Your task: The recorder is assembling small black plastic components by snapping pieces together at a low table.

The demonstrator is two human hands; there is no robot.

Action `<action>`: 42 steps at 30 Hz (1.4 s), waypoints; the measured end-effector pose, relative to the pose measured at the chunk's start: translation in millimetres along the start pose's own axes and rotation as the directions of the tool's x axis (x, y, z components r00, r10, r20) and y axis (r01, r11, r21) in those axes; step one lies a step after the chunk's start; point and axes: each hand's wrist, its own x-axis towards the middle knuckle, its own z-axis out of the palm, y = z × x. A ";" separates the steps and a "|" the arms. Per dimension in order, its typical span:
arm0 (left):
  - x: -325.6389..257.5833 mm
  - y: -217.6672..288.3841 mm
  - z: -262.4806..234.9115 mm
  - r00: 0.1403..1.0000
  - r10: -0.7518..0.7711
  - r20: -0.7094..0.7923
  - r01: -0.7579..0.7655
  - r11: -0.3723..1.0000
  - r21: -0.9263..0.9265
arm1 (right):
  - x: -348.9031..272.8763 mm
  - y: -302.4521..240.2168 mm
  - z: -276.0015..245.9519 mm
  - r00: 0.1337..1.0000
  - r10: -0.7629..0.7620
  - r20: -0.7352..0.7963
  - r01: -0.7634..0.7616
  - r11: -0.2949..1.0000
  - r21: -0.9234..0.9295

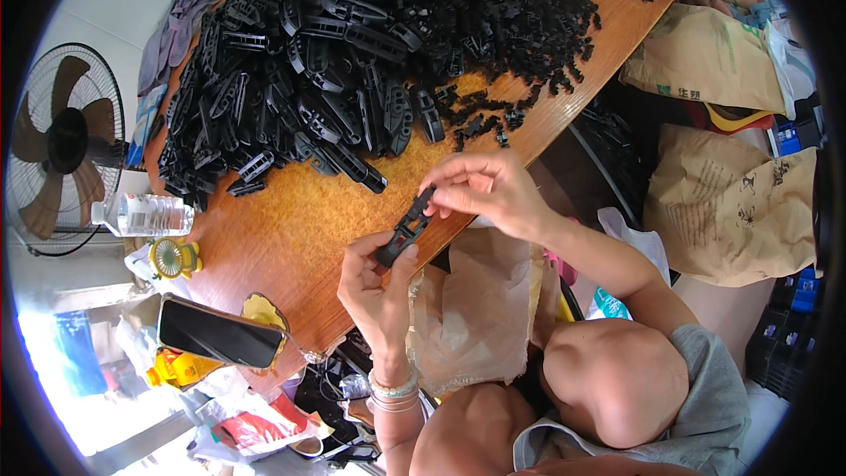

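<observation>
Black plastic part [414,216] held in both hands above the table's near edge

We hold the long, narrow part on a slant, its lower end toward our left and its upper end toward our right. Our left hand [374,289] grasps the lower end, thumb on one side and fingers on the other. Our right hand [489,192] pinches at the upper end with thumb and fingertips; at this size we cannot tell whether a separate small piece sits between them.

Beyond our hands, a large heap of black housings [326,62] covers the far left of the table [282,238], the pieces lying at many angles. Against its right side we see a spread of small black pieces [520,18], with a few strays closer to us.

Along the left, a clear bottle [145,214] lies on its side near a small yellow-green fan [172,257], and a larger standing fan [66,132] is behind them. Nearer to us, a phone [220,333] with a dark screen is by the table's left corner. Below the edge, brown sheeting [476,317] hangs in front of our knees. Off to our right, well apart from the part, we see a big brown paper bag [731,203].
</observation>
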 end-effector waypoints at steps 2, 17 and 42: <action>-4.8 -0.3 5.7 1.000 -0.026 -0.006 0.026 0.999 -0.028 | -5.7 4.4 5.8 0.989 -0.143 0.029 0.145 0.975 -0.169; -14.0 4.9 11.1 0.984 -0.146 0.099 0.169 0.941 -0.295 | -26.9 13.3 22.5 0.991 -0.127 -0.044 0.120 0.984 -0.130; 13.6 -5.5 -22.4 0.967 0.065 0.245 -0.081 0.995 0.057 | -27.8 -1.8 -10.5 0.920 0.297 0.256 -0.172 0.892 -0.418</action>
